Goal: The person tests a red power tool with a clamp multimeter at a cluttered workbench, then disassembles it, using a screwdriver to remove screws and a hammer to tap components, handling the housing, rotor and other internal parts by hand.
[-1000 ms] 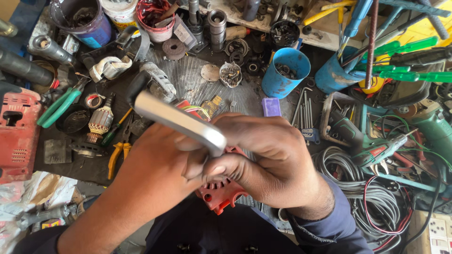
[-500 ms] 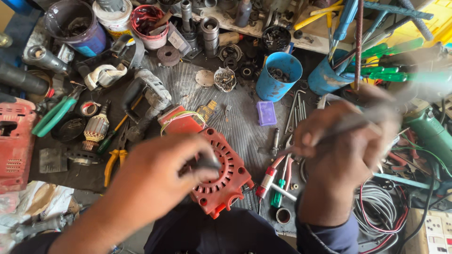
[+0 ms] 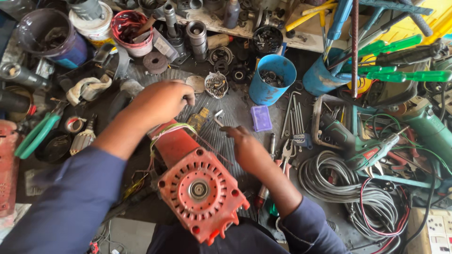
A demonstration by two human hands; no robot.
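Both your hands are out over the ribbed mat, neither one clearly holding anything. Your left hand is curled loosely, knuckles up, fingertips near a round metal disc at about 1 o'clock from it; can't tell if it's touching. Your right hand reaches forward with its fingers narrow, tips just beside a small bent metal piece at 11 o'clock.

Between your forearms sits the red motor housing, vented round face up, coloured wires looping off its far end. Out at 1 o'clock from it there's a small purple box and a blue cup of bits. At 3 o'clock lies a grey cable coil, and green pliers lie at 9.
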